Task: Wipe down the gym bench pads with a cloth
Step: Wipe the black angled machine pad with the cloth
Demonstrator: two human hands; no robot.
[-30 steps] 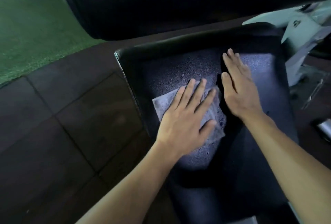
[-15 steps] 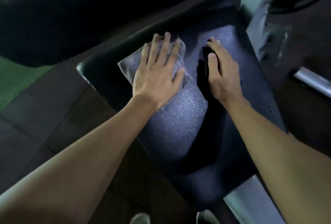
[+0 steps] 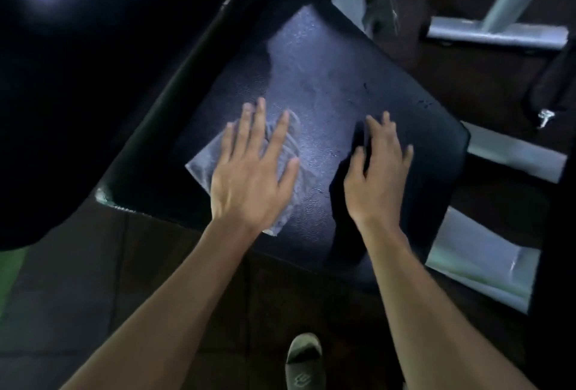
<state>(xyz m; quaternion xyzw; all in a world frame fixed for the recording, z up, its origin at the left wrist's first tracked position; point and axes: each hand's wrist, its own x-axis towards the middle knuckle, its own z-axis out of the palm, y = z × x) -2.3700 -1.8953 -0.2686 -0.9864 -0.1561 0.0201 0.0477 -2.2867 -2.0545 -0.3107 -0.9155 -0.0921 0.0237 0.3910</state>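
The left hand [image 3: 249, 184] lies flat, fingers straight, pressing the grey cloth [image 3: 199, 168] onto the seat pad [image 3: 336, 78]. The cloth sticks out past its fingers. The right hand [image 3: 377, 177] rests beside it on the pad, fingers spread, holding nothing.

Bare sleeveless forearms; grey slide sandal [image 3: 304, 364] with embossed logo.

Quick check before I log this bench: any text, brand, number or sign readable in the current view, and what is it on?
No readable words or numbers anywhere in the head view.
Slipper: a pale emblem on the strap, a logo shape only, no legible letters.
Seat pad, cloth and metal frame: no labels visible.
Small metal piece at the right edge: too blurred to tell whether it carries marking.
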